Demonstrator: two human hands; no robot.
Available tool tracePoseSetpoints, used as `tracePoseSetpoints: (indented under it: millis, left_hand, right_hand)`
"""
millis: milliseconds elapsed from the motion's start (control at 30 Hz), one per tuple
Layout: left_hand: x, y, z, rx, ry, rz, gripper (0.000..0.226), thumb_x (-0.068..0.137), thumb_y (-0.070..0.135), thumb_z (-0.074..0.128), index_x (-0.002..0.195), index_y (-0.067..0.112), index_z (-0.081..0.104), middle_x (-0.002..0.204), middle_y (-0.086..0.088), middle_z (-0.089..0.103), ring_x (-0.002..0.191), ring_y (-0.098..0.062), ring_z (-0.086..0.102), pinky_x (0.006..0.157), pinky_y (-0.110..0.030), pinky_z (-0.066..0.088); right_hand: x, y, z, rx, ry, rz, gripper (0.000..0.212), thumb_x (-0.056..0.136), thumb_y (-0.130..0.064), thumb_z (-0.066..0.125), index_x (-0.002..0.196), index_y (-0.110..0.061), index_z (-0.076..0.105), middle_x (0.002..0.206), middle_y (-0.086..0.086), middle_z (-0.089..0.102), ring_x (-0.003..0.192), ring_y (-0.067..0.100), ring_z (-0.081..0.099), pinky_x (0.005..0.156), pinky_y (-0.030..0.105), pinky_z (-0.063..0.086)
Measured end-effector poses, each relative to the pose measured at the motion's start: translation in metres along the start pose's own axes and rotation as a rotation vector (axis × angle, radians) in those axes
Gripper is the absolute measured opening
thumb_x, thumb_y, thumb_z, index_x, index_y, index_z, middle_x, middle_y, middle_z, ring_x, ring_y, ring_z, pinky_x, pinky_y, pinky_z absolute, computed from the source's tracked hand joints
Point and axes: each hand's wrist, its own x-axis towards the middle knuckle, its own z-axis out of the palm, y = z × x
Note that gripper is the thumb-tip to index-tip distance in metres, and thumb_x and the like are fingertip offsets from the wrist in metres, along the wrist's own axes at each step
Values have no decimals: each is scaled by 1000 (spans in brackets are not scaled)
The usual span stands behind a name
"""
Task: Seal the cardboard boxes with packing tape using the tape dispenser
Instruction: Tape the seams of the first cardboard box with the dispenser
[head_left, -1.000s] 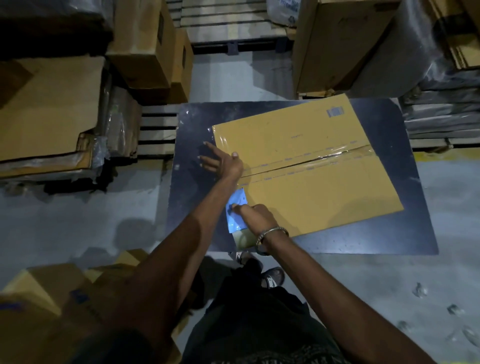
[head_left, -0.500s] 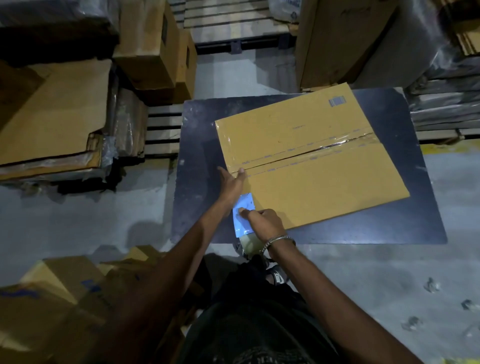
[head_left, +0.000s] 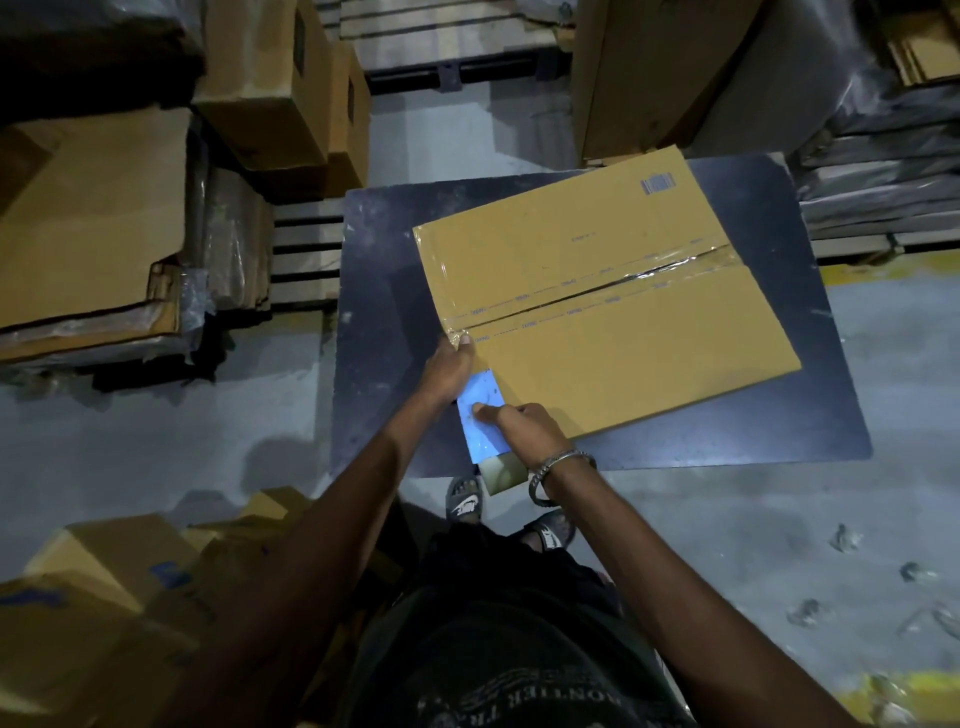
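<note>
A person stands over a low dark table (head_left: 810, 415), seen from above. At far left lie flat cardboard sheets (head_left: 88, 218) and stacked cartons (head_left: 270, 78), well apart from the work. On the table rests the box (head_left: 597, 312), flat and tan, its centre seam (head_left: 587, 293) running from the near-left edge up to the far-right edge — this is its long axis. Clear tape already shines along that seam. The left hand (head_left: 449, 364) is at the seam's near-left end, fingers curled down with a thumb pressing the tape end onto the box edge; it grips nothing. Just to its right, the right hand (head_left: 524, 423) is closed around a blue tape dispenser (head_left: 483, 415), which sits at the box's near-left corner with a roll showing below the wrist. Both hands are almost touching. The seam stretches away from them toward the upper right, so the left hand is nearer its start, and any further pass with the dispenser would probably travel along that diagonal. A bracelet circles the right wrist.
</note>
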Motion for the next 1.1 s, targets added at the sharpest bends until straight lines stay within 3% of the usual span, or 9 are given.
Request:
tracePoseSetpoints:
  millis: [100, 233, 300, 467, 600, 700, 867, 967, 1100]
  left_hand:
    - [3, 3, -1, 0, -33, 1, 62, 111, 51, 31, 159, 12, 37, 157, -12, 48, 145, -36, 44, 117, -48, 39]
    - [11, -6, -6, 9, -79, -11, 85, 96, 73, 30, 159, 16, 34, 153, -15, 51, 139, -41, 50, 113, -61, 43]
    - [11, -8, -6, 22, -96, -9, 85, 100, 72, 30, 160, 13, 31, 155, -17, 50, 140, -41, 48, 114, -60, 41]
    - [3, -8, -6, 45, -115, 50, 75, 111, 60, 26, 167, 11, 17, 167, -16, 34, 154, -38, 30, 122, -51, 27]
    - [3, -12, -3, 31, -94, 81, 75, 110, 61, 25, 167, 12, 16, 164, -17, 39, 151, -39, 34, 119, -52, 30]
    - [-2, -12, 0, -16, -72, 83, 80, 108, 65, 26, 168, 14, 13, 167, -14, 35, 153, -38, 33, 120, -52, 29]
    - [-33, -21, 17, -115, -51, 64, 90, 103, 73, 35, 169, 16, 12, 168, -15, 33, 153, -37, 33, 120, -49, 32]
    - [-40, -27, 28, -81, -19, 69, 92, 105, 70, 30, 168, 7, 6, 171, -19, 24, 157, -36, 26, 123, -47, 26]
    - [-36, -16, 31, -44, 65, 90, 82, 109, 63, 24, 165, 4, 16, 163, -24, 39, 149, -42, 38, 118, -49, 31]
  right_hand:
    - [-4, 4, 0, -11, 47, -1, 52, 89, -48, 73, 56, -22, 42, 50, -9, 41, 52, 17, 39, 55, 34, 26]
    - [-13, 23, 3, 5, 65, -13, 57, 88, -47, 76, 52, -25, 37, 40, -13, 33, 48, 16, 34, 55, 33, 24]
    - [-24, 37, 5, -22, 84, -18, 58, 89, -47, 75, 52, -24, 37, 41, -12, 33, 46, 13, 35, 54, 32, 25]
    - [-46, 69, 10, -46, 91, 15, 57, 83, -64, 71, 59, -14, 56, 53, -10, 47, 56, 17, 48, 61, 33, 32]
    - [-56, 78, 14, 1, 87, 52, 73, 69, -72, 70, 87, -1, 75, 69, 2, 71, 66, 22, 67, 66, 35, 44]
    - [-56, 81, 18, 27, 124, 65, 55, 76, -65, 76, 84, -11, 79, 77, 3, 77, 74, 24, 74, 67, 32, 48]
    - [-58, 83, 20, 70, 160, 63, 31, 87, -47, 77, 70, -21, 72, 59, -11, 65, 56, 7, 62, 55, 22, 40]
    - [-61, 81, 22, 106, 181, 63, 34, 86, -50, 76, 78, -17, 76, 70, -5, 73, 66, 15, 69, 61, 27, 45]
    - [-71, 86, 24, 197, 180, 37, 40, 82, -54, 74, 89, -16, 81, 84, 0, 80, 80, 22, 77, 78, 38, 58]
